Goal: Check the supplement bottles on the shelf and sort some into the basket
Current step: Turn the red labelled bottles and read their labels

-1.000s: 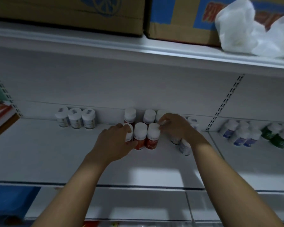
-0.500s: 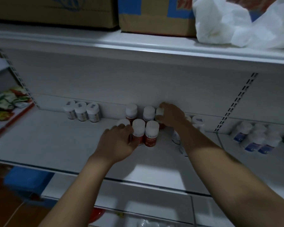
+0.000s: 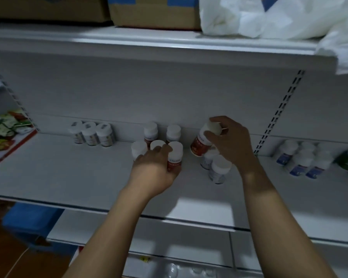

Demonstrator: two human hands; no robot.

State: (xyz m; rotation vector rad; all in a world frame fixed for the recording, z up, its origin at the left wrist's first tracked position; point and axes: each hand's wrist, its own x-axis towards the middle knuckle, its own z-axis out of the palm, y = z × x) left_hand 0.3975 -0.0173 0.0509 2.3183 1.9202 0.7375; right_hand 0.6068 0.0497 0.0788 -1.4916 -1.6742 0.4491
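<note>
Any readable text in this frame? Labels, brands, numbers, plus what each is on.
Nothing can be read.
Tilted red bottle held by the right hand: label print blurred.
Front red bottle gripped by the left hand: label print blurred.
Blue-label bottles: too small.
Cardboard box: print cut off by the frame edge.

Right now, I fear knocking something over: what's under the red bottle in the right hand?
Two white-capped bottles stand on the shelf just below the tilted red bottle, which the right hand holds by its cap. The hand and wrist cover anything behind them.
</note>
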